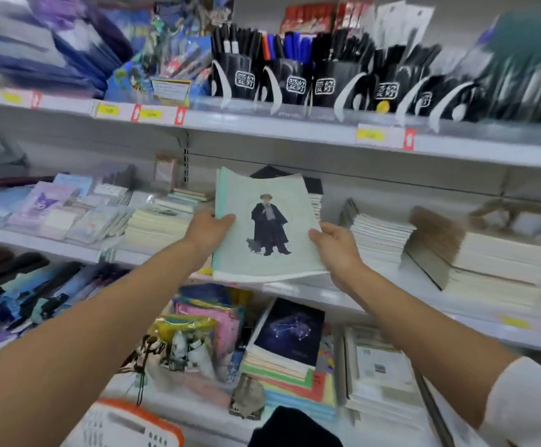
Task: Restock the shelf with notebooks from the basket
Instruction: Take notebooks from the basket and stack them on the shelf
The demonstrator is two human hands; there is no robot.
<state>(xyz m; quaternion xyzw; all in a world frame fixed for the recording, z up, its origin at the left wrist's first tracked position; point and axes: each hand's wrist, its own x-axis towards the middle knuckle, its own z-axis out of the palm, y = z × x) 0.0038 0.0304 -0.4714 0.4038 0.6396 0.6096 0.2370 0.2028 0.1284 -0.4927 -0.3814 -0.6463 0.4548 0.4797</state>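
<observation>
Both hands are on a stack of pale green notebooks [264, 221] with a figure in a long black coat on the cover. Left hand [209, 229] grips the left edge, thumb on top. Right hand [337, 250] pinches the lower right corner. The stack is tilted at the front of the middle shelf [69, 250]; can't tell if it's resting there. White stacks [379, 237] sit at its 3 o'clock, black pen pots [295, 82] at 12, a starry notebook [290, 330] at 6. The orange basket [124, 424] is down at 7 o'clock.
</observation>
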